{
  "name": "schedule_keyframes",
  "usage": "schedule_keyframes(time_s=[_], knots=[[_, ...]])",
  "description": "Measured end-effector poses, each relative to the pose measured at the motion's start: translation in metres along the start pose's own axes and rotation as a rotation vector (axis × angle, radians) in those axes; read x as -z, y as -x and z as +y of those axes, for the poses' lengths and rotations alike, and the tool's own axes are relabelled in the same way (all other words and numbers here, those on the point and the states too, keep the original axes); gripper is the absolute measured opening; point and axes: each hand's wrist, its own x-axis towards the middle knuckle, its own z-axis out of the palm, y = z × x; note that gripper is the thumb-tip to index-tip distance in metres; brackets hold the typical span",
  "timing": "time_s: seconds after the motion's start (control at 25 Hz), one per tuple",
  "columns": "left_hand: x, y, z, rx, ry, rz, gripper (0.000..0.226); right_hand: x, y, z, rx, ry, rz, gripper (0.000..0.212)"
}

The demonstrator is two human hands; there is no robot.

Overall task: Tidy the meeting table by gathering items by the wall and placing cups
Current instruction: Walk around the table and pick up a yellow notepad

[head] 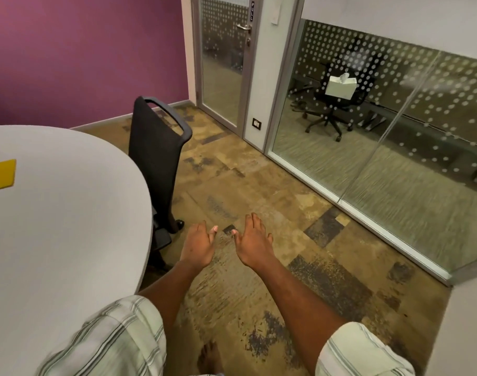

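The round grey meeting table (69,213) fills the left side of the head view. A flat yellow item (1,173) lies on it at the far left edge. My left hand (199,244) and my right hand (252,240) stretch out side by side over the carpet, to the right of the table. Both are palm down with fingers apart and hold nothing. No cups are in view.
A black office chair (157,158) is pushed against the table's right edge. A purple wall (82,55) stands behind the table. A glass door (222,61) and a dotted glass partition (381,118) run along the right, over patterned carpet (259,185).
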Motion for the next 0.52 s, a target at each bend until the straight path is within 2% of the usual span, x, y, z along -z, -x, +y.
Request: schedule_keyframes(time_s=[0.24,0.52], knots=[[-0.02,-0.12,0.017,0.012,-0.054,-0.063,0.045,0.017,-0.126,0.011,-0.02,0.002,0.003,0.067],[-0.048,-0.258,0.036,0.054,-0.07,-0.034,0.051,0.029,-0.285,0.027,0.122,0.062,-0.014,0.073]])
